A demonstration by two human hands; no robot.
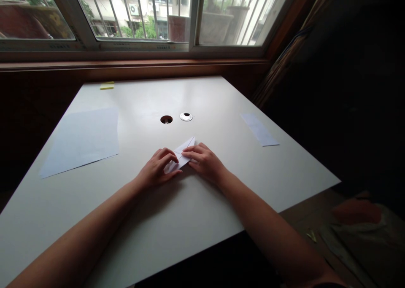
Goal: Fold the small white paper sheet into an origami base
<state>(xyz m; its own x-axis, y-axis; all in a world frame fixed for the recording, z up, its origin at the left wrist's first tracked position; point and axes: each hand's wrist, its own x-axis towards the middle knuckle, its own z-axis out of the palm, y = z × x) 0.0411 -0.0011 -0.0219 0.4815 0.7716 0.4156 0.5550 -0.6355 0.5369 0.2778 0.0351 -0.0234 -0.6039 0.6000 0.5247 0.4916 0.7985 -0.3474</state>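
Two hands at one small folded paper (182, 161), just to the near side of the middle of the white table (139, 106). With the left hand (162, 165), grasping the left end, fingers curled over the top and thumb stretched along the near edge; probably to stop the sheet from sliding. With the right hand (204, 158), grasping from the right side, fingertips down on top and thumb low at the near edge; seemingly to keep the layers flat against each other. Both wrists low, likely for steadiness against the tabletop.

To the left, well apart, a large sheet of paper (85, 140); to the right, a narrow paper strip (259, 130); both perhaps set aside to leave working room. At the far left edge, a yellow pad (106, 85), presumably out of the way there. Beyond the hands, a round hole (166, 119) and, just to its right, a round cover (186, 117), perhaps made for that opening.

As for looks: white, thin, slanting from near left to far right, with a sharp point at the far end. Along its length, a dark line; near the right fingertips, a shorter one across. Too covered to count the layers
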